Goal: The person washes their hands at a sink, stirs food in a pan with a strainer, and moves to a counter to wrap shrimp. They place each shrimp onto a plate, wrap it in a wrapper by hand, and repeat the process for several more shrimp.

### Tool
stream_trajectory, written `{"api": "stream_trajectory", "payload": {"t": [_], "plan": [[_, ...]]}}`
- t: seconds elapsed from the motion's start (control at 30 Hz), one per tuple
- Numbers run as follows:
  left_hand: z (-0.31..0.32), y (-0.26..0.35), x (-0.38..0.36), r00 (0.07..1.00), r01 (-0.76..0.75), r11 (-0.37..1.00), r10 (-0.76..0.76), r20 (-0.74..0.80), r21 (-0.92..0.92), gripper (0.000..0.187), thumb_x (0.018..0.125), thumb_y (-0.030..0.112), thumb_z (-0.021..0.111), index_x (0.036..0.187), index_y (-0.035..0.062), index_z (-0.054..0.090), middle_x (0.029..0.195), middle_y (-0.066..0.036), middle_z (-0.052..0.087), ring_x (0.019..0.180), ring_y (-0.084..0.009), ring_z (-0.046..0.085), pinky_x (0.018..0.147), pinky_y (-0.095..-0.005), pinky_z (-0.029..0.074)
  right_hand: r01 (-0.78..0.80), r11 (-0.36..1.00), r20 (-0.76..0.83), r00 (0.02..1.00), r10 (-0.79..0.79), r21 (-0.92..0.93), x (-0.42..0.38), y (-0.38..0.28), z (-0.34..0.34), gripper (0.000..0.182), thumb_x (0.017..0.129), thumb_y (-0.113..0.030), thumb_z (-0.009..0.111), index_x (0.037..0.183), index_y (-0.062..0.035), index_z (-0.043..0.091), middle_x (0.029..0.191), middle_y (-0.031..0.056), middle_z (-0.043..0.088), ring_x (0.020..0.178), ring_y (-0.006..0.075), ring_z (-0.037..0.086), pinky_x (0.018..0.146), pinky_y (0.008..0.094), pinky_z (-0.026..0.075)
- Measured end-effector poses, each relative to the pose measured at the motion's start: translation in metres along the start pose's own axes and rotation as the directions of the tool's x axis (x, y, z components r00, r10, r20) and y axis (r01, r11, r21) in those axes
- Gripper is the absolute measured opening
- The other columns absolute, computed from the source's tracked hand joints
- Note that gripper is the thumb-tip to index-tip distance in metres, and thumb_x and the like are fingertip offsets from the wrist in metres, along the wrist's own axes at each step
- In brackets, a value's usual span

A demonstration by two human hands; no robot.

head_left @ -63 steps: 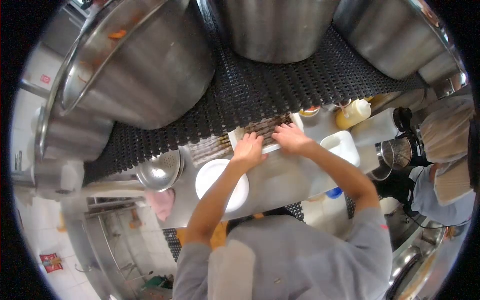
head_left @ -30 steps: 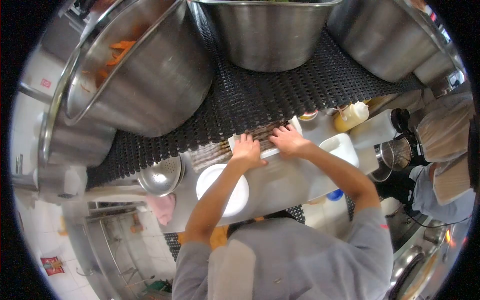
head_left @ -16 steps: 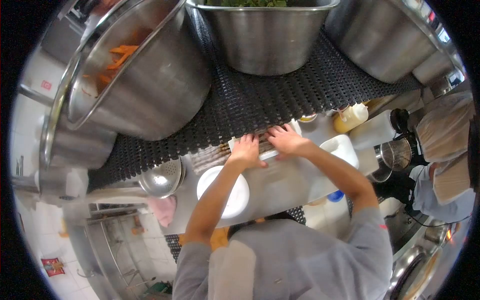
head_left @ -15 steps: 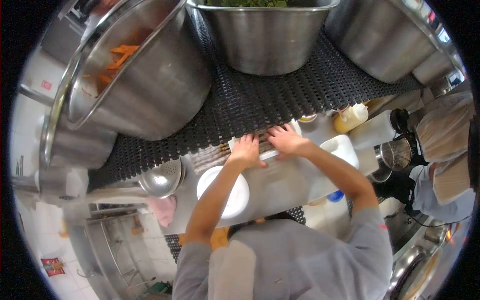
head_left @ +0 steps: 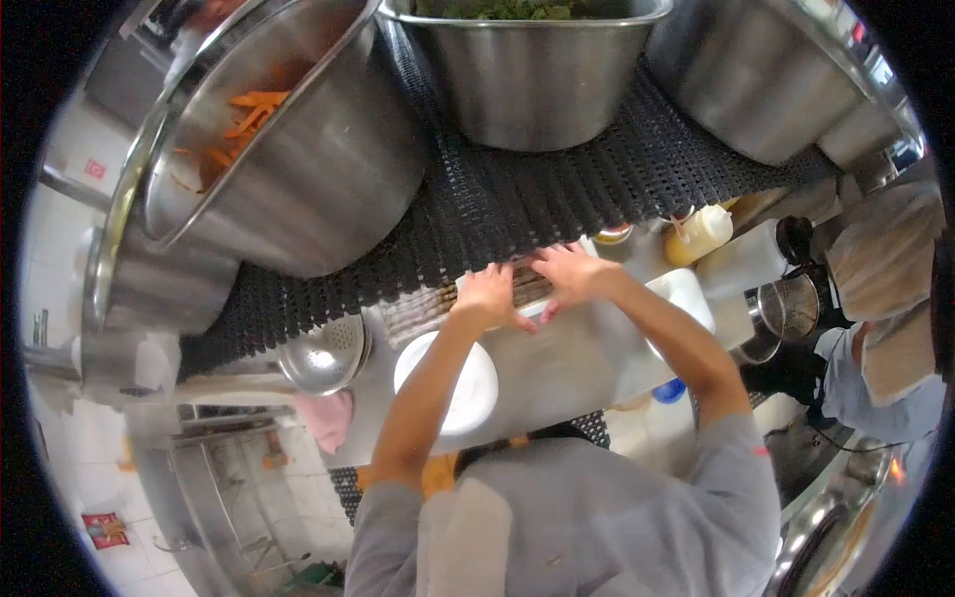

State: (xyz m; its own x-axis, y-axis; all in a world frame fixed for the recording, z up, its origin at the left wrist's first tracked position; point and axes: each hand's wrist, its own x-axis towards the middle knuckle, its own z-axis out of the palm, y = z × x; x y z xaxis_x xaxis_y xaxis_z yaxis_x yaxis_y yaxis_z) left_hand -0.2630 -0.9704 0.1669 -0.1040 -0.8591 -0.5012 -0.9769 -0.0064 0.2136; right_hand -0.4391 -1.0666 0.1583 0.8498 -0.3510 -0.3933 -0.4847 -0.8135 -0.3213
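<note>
On the steel counter below the shelf lies a white tray [head_left: 532, 287] with rows of brownish, stick-like pieces, partly covered by my hands. My left hand [head_left: 487, 297] rests over the tray's left part, fingers spread and thumb stretched toward the counter. Over its right part is my right hand [head_left: 569, 276], fingers apart and thumb pointing down. Neither hand visibly grips anything. More rows of similar pieces [head_left: 418, 310] lie left of my left hand. A round white plate or lid [head_left: 468, 383] sits below my left forearm.
Large steel containers [head_left: 537, 85] stand on a black perforated mat [head_left: 477, 214] above the hands. A squeeze bottle [head_left: 699, 234] and white container [head_left: 681, 303] are at right; a colander [head_left: 323, 356] and pink cloth [head_left: 326, 418] at left. Another person's sleeve [head_left: 885, 383] shows far right.
My right hand has shifted slightly up and its thumb now points more downward. My left hand has moved only a little. The view has shifted slightly.
</note>
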Motion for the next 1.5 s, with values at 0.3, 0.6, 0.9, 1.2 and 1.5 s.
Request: {"api": "stream_trajectory", "payload": {"t": [0.3,0.6,0.9,1.2,1.5], "plan": [[0.016,-0.012,0.021,0.999,-0.033,0.999,0.033,-0.006,0.001,0.14,0.045,0.074,0.086,0.146,-0.0082,0.035,0.15,-0.029,0.035,0.142,-0.0427,0.033,0.116,-0.0484,0.034,-0.001,1.0,0.067,0.998,0.0,0.006,0.004,-0.001,0.001,0.126,0.053,-0.065,0.086,0.147,0.0031,0.037,0.149,0.0206,0.041,0.14,0.0361,0.038,0.116,0.0547,0.026],[0.023,-0.018,0.028,0.998,-0.065,0.998,0.064,-0.021,-0.028,0.139,0.044,0.075,0.086,0.145,-0.0076,0.037,0.147,-0.03,0.039,0.139,-0.0439,0.037,0.114,-0.0482,0.036,-0.04,0.999,0.089,0.995,0.041,-0.005,0.004,-0.003,-0.003,0.123,0.055,-0.063,0.086,0.149,-0.0007,0.038,0.15,0.0185,0.04,0.142,0.0358,0.037,0.116,0.0559,0.026],[0.002,-0.018,0.026,0.998,-0.024,1.0,0.025,0.063,-0.009,0.145,0.043,0.074,0.087,0.15,-0.0045,0.028,0.151,-0.03,0.033,0.143,-0.0415,0.033,0.115,-0.0506,0.034,-0.056,0.997,0.177,0.982,0.065,-0.052,0.016,0.003,-0.018,0.131,0.052,-0.068,0.086,0.151,0.0003,0.033,0.153,0.0207,0.038,0.144,0.0342,0.034,0.117,0.0599,0.022],[-0.002,-0.02,0.029,0.99,-0.022,1.0,0.021,0.139,0.007,0.148,0.043,0.075,0.086,0.153,-0.0037,0.024,0.154,-0.029,0.03,0.144,-0.0408,0.032,0.116,-0.0491,0.035,-0.098,0.99,0.226,0.967,0.12,-0.104,0.023,-0.002,-0.021,0.131,0.048,-0.059,0.091,0.151,-0.0027,0.033,0.151,0.0161,0.043,0.141,0.0344,0.04,0.112,0.0565,0.035],[-0.009,-0.013,0.018,1.0,-0.024,0.999,0.024,0.01,0.023,0.138,0.04,0.073,0.088,0.147,0.0006,0.04,0.148,-0.02,0.045,0.135,-0.0346,0.048,0.112,-0.0422,0.04,-0.041,0.983,0.352,0.93,0.103,-0.179,0.048,0.011,-0.014,0.134,0.044,-0.068,0.087,0.148,0.0025,0.039,0.155,0.0162,0.037,0.137,0.0345,0.045,0.108,0.0446,0.043]]}}
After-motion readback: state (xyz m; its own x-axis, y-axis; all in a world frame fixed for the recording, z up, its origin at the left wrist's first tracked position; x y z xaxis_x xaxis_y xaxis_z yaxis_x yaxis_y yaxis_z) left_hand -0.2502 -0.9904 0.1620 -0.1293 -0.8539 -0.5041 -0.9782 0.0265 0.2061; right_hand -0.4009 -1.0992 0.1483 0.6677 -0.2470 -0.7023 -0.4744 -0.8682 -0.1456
